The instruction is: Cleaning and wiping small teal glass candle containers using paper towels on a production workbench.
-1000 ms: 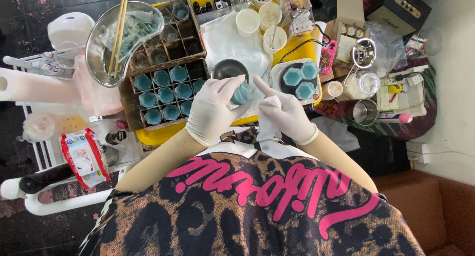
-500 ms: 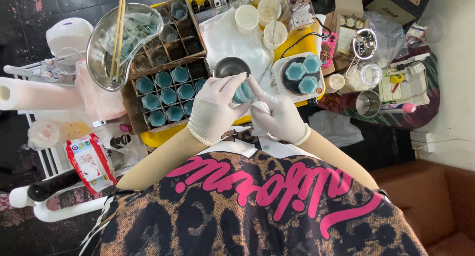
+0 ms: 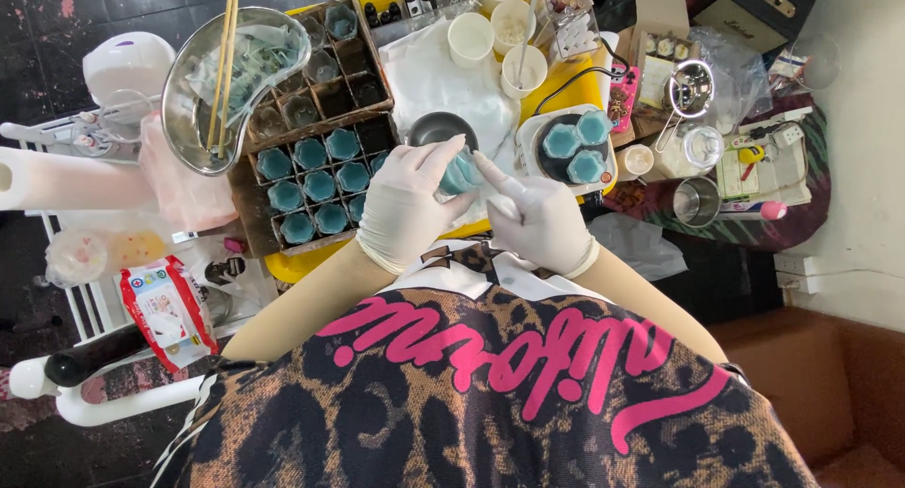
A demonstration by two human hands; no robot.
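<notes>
Dark tiled floor (image 3: 57, 16) with pale grout lines at upper left; pink stains near the top edge. White tubular rack (image 3: 123, 403) at lower left, beside the work surface. Yellow tabletop (image 3: 283, 266) under the clutter, edge visible below the boxes. Pale wall (image 3: 863, 120) at right, bearing a white socket strip (image 3: 801, 271). Brown upholstered seat (image 3: 830, 394) at lower right. Even, diffuse lighting; no window visible.

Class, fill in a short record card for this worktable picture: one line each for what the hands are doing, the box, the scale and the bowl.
Left hand: gloved, holds a small teal jar
Right hand: gloved, forefinger touching that jar
Box: cardboard dividers, teal jars in rows
Scale: three teal jars on its dark plate
Metal bowl: two chopsticks laid across it
</notes>
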